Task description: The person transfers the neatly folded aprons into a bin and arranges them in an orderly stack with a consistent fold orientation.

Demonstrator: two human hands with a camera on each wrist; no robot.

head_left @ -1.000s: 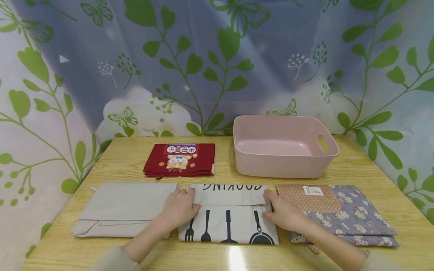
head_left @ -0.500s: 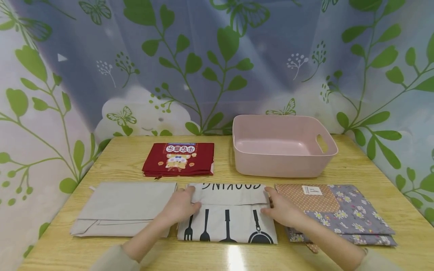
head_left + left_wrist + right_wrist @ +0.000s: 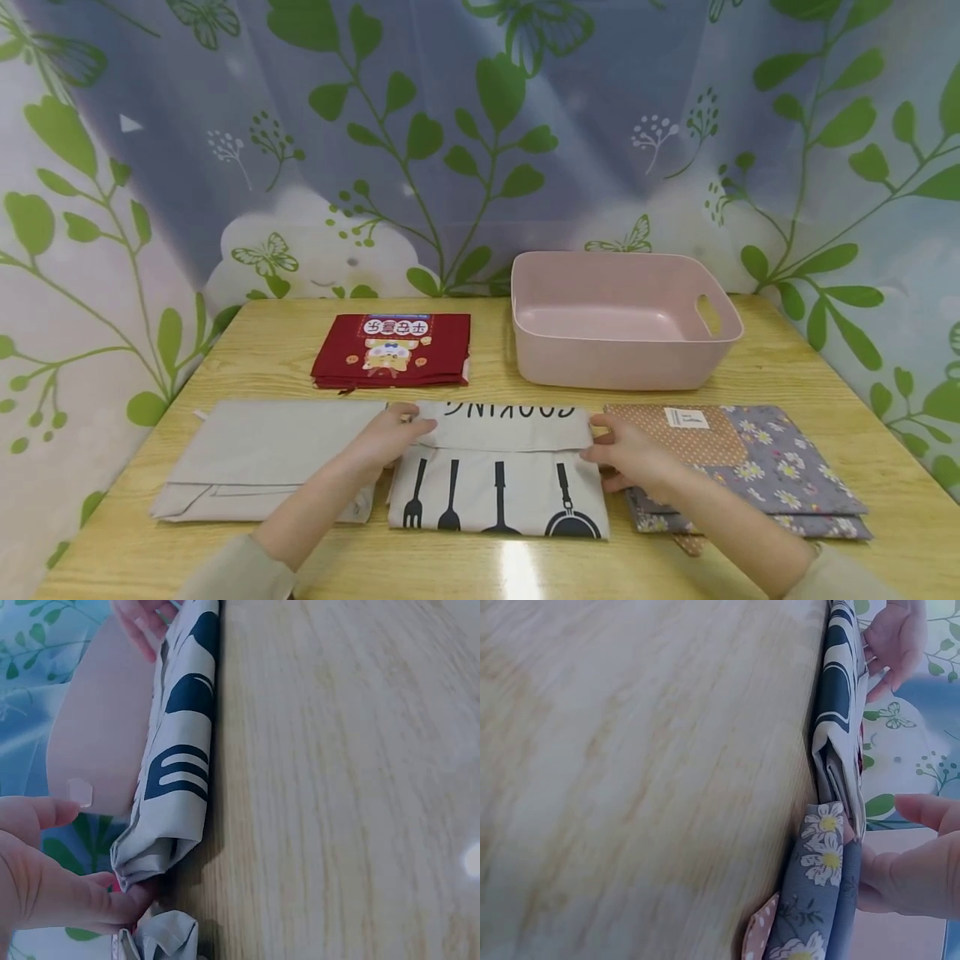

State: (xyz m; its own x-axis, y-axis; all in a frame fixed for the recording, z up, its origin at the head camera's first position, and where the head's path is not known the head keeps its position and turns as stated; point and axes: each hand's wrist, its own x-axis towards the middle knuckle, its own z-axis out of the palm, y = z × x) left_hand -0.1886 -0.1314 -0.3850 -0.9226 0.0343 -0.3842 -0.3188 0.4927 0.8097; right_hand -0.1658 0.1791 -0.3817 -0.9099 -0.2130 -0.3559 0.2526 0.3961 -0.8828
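Note:
A folded cream apron (image 3: 491, 492) printed with dark utensils and upside-down lettering lies flat on the table between my hands. My left hand (image 3: 388, 437) is at its left edge, the thumb raised apart from the fingers; in the left wrist view the fingertips (image 3: 135, 904) are low beside the folded end. At the right edge my right hand (image 3: 633, 457) has loosely spread fingers, partly hidden behind cloth in the right wrist view. A folded plain grey cloth (image 3: 285, 442) lies on the left, and a folded daisy-patterned cloth (image 3: 787, 467) with a dotted patch on the right.
Behind the row, a folded dark red cloth (image 3: 345, 350) with a cartoon animal lies at the back left. A pink plastic bin (image 3: 615, 364) with a handle hole stands at the back right. A leaf-patterned curtain (image 3: 450, 125) hangs behind the wooden table (image 3: 420, 575).
My left hand has shifted slightly left and its fingers have loosened from the apron's edge. My right hand's fingers have spread at the other edge. The apron lies in nearly the same place.

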